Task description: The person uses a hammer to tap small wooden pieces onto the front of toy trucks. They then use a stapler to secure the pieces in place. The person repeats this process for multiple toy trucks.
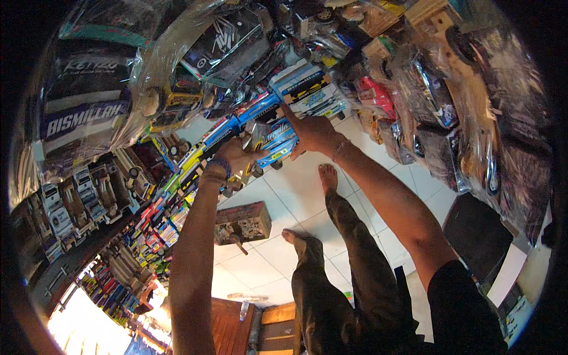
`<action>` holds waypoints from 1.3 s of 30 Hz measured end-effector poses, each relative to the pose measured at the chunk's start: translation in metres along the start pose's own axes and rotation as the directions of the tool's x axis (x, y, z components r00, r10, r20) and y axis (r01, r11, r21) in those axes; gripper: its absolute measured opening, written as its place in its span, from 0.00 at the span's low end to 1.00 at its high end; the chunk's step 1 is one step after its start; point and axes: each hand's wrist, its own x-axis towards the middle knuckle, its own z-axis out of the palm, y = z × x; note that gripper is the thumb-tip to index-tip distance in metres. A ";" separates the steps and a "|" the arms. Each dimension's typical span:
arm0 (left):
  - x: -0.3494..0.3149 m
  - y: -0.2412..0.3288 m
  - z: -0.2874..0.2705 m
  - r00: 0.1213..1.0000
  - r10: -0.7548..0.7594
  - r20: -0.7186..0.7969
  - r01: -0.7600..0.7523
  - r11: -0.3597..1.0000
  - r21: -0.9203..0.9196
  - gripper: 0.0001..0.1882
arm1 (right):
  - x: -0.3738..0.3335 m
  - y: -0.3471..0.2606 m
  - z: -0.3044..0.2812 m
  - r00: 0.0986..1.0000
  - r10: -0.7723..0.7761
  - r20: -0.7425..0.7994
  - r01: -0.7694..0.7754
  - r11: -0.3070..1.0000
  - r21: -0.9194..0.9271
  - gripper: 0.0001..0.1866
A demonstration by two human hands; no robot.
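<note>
A blue toy truck (278, 141) with printed sides and black wheels is tilted between my two hands, in front of a row of similar toys. My left hand (235, 155) closes around its left end, with a band at the wrist; some fingers are hidden by the toys. At the truck's right end, my right hand (316, 135) grips it, thumb low and index finger stretched up along it. Right behind it lies a long blue toy vehicle (260, 109). A white and blue toy truck (313, 97) stands just beyond my right fingertips.
Plastic-wrapped toy trucks (225, 41) hang or stack along the far side, more (426, 100) at the right. Wooden toy trucks (77, 198) line a shelf at the left. A wooden box (242, 223) with a handle sits on the white tile floor (284, 195), near my feet.
</note>
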 end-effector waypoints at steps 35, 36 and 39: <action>0.049 0.038 -0.008 0.979 -0.156 0.130 0.133 0.976 0.170 0.52 | 0.017 0.014 0.019 0.995 -0.019 -0.096 0.027 0.996 0.086 0.66; 0.049 0.040 -0.009 0.981 -0.143 0.129 0.117 0.975 0.191 0.55 | 0.017 0.014 0.019 0.995 -0.017 -0.102 0.026 0.996 0.083 0.66; 0.055 0.042 -0.011 0.975 -0.167 0.146 0.131 0.965 0.227 0.58 | 0.016 0.013 0.019 0.995 -0.007 -0.101 0.015 0.996 0.082 0.64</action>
